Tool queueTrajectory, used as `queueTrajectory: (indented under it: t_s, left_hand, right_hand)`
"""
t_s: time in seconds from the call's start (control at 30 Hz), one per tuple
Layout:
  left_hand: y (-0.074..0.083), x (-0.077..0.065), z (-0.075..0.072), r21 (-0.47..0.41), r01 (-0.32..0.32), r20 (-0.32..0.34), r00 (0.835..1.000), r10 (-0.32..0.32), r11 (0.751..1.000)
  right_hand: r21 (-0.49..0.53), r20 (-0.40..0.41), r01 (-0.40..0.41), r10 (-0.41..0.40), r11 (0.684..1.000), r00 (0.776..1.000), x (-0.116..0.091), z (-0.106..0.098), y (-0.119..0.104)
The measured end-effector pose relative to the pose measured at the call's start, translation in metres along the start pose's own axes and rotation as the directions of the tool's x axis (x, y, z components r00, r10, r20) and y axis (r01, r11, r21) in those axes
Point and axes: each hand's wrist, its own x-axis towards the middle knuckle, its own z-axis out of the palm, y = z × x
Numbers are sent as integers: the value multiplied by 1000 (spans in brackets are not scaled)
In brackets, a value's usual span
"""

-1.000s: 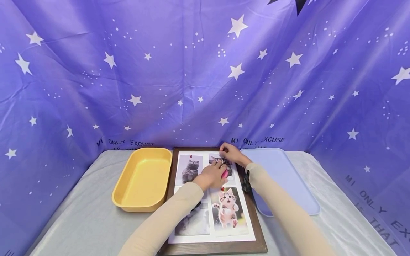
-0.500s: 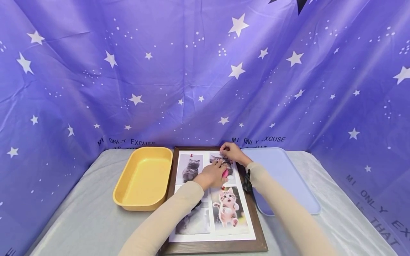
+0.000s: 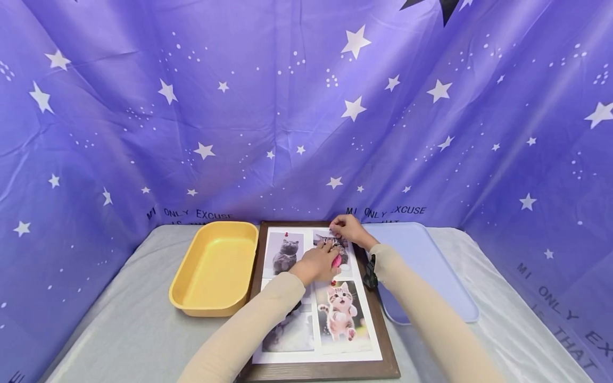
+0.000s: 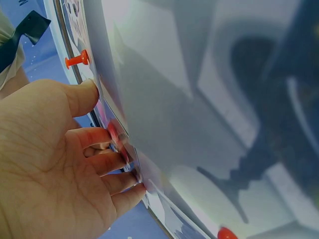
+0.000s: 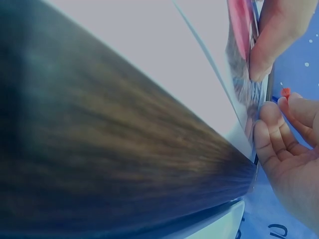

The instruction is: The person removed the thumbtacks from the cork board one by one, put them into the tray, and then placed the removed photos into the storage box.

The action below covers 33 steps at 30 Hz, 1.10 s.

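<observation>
My left hand [image 3: 317, 261] presses with spread, nearly straight fingers on the upper right cat photo [image 3: 344, 268], which has a pink patch. At that photo's top edge, my right hand [image 3: 353, 232] pinches a red push pin [image 5: 285, 92] between thumb and forefinger. The photo lies on a white board in a brown wooden frame [image 3: 390, 357]. A grey cat photo [image 3: 284, 254] at upper left carries a red push pin [image 3: 286, 234]. Below my left hand, a kitten photo [image 3: 341, 319] has another pin [image 3: 333, 283] at its top. My left sleeve partly hides the lower left photo [image 3: 292, 335].
Left of the frame stands a deep yellow tray [image 3: 179, 298]. A flat pale blue tray [image 3: 442, 287] lies on the right, partly under my right forearm. Grey cloth [image 3: 124, 319] covers the table. A purple star-printed curtain [image 3: 239, 117] hangs behind and at both sides.
</observation>
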Motion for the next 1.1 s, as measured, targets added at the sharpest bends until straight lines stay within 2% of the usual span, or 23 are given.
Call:
queueTrajectory:
  t_s: [0.43,0.7,1.1]
  left_hand:
    - [1,1,2,10,2,9,1000,-2,1000]
    - [1,0,1,1,9,10,1000,-9,1000]
    - [0,0,0,-1,-2,5,1000,2,1000]
  right_hand:
    - [11,19,8,-8,1000,1000,-2,-6,-2]
    - [-53,6,27,-26,998,1000,-4,-16,-11]
    - [-102,22,107,-105,989,994,-14,-38,-18]
